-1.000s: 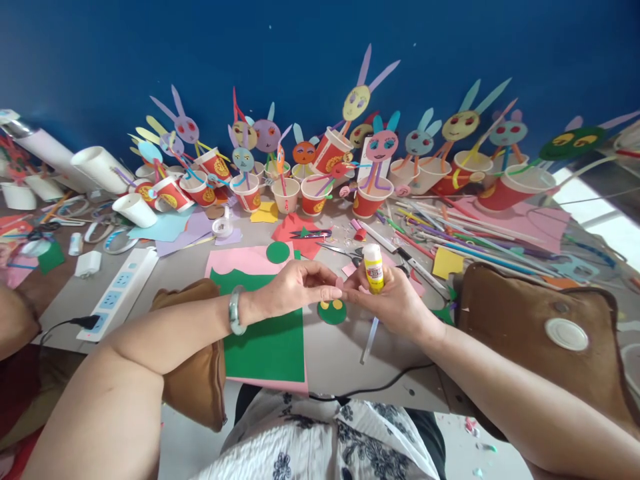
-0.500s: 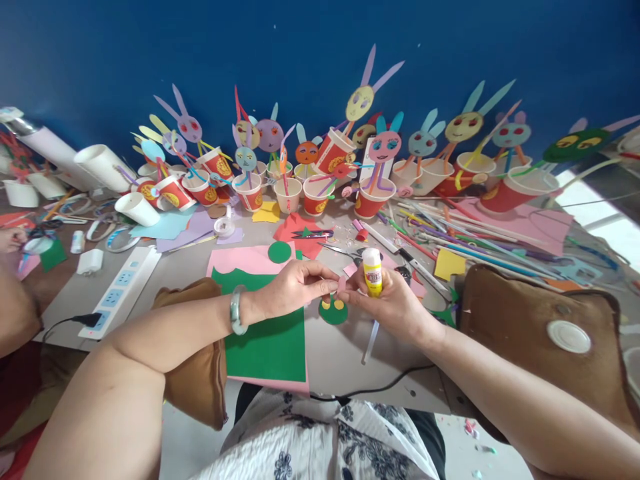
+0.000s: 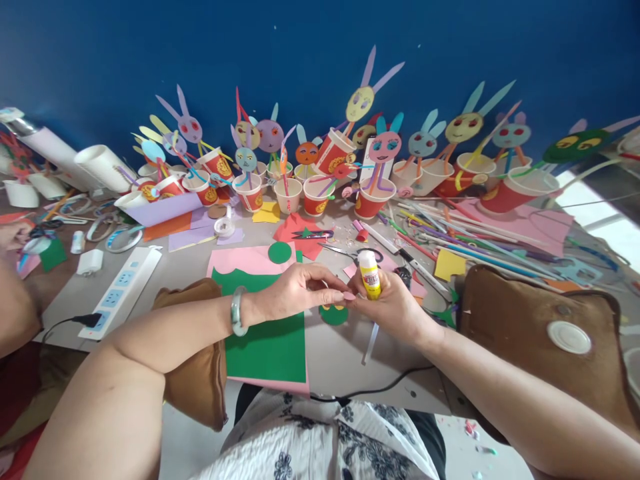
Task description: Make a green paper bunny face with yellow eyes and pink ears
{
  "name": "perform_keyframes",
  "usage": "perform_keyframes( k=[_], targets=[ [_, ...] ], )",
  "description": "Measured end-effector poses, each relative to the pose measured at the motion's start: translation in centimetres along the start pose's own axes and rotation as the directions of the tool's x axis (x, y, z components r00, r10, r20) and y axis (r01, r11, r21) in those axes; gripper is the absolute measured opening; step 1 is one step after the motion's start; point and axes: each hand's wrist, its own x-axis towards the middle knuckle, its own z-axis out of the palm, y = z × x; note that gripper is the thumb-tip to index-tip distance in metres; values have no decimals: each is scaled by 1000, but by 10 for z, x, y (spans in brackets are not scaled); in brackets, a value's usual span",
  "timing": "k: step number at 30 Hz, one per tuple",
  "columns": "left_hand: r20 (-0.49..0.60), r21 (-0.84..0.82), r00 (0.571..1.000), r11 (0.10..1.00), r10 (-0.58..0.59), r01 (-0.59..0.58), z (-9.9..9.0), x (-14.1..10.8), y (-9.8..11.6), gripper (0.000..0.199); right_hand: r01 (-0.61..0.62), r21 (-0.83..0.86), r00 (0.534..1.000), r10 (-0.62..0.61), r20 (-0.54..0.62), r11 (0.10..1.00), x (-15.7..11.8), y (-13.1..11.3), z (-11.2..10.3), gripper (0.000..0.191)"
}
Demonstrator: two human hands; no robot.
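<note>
A small pink paper piece is pinched between the fingertips of both hands. My left hand, with a jade bangle on its wrist, is closed on the piece from the left. From the right, my right hand touches the piece with thumb and finger while its palm side holds a glue stick upright. Just below the fingers lies a green paper circle with yellow shapes, partly covered. Green paper rests over pink paper under my left forearm. Another green circle lies above it.
Paper cups with rabbit-faced figures line the wall. Scissors, straws and tubes lie beyond my hands. A power strip is at the left, a brown cushion at the right. Another person's hand is far left.
The pink piece has shifted slightly right and turned flatter, and my left fingers have followed it. The glue stick tilts more. At the back left, purple and orange sheets now appear where blue paper lay.
</note>
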Motion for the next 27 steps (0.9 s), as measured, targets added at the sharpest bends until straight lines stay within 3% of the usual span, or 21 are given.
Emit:
perform_keyframes(
  k=[7,14,27],
  targets=[
    [37,148,998,987,58,-63,-3,-2,4,17,14,-77,1000,-15,-23,997,-5,-3,3,50],
    [-10,111,999,993,-42,43,-3,0,5,18,0,-57,1000,-1,-10,998,-3,3,2,46],
    [-38,175,998,983,-55,61,-2,-1,4,27,-2,-49,1000,2,8,999,-2,1,4,32]
  ],
)
